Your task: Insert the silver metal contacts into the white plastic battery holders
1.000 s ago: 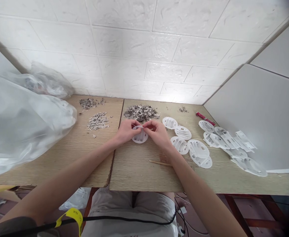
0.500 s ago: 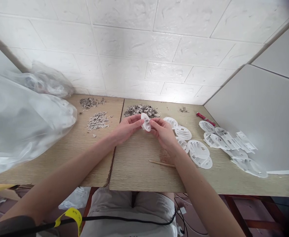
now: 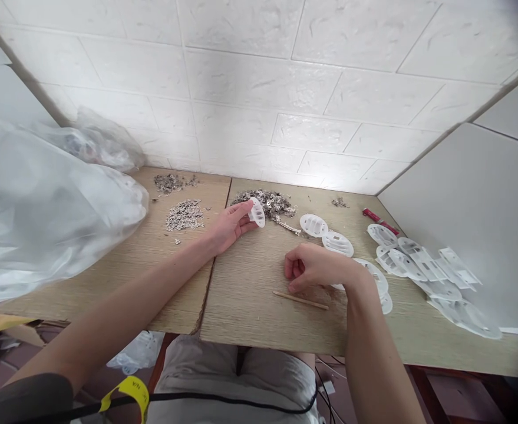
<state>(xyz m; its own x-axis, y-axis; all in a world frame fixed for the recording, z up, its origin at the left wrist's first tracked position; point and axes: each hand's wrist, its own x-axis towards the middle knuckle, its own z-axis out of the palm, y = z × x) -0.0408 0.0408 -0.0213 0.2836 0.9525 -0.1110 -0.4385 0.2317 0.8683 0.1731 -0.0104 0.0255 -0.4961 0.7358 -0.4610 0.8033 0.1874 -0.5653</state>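
Note:
Between the thumb and fingers of my left hand [image 3: 233,227] is a white oval plastic part [image 3: 257,212], tilted up in front of a pile of small metal pieces [image 3: 265,202]. My right hand [image 3: 307,268] is off the part, its fingers curled low over the table just above a thin wooden stick [image 3: 300,300]; whether it holds anything is hidden. Metal tweezers [image 3: 287,226] lie at the pile's right edge. More white oval parts [image 3: 314,225] rest behind and beside my right hand, some partly covered by my right wrist.
Smaller metal piles [image 3: 184,215] lie on the left tabletop, beside a large clear plastic bag [image 3: 55,212]. At the right are a red tube [image 3: 380,221] and overlapping white parts [image 3: 439,288]. A white wall [image 3: 241,82] stands behind the table.
My right hand has let go of the white part and moved right and toward me, near the stick. My left hand still holds the part. The tweezers now show.

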